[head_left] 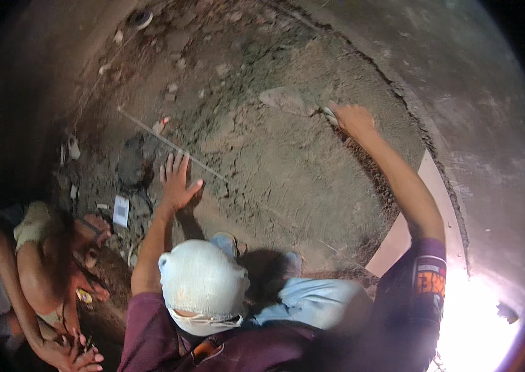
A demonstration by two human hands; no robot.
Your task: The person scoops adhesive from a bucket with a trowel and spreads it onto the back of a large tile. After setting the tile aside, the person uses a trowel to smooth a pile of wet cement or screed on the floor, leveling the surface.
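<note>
My right hand (354,119) is closed round the handle of a trowel (288,100). The trowel's flat blade points left and lies on rough, damp grey mortar (300,167). Lower and to the left, my left hand (179,186) has its fingers spread over the edge of the mortar, with nothing in it. A thin taut string (151,131) runs slantwise across the ground, passing right by the left fingertips.
A person (42,273) squats at the left, hands together. Rubble and a white paper (121,211) lie near that person's feet. A curved wall (461,93) bounds the right, where a pale panel (392,248) stands near a glaring light (476,322).
</note>
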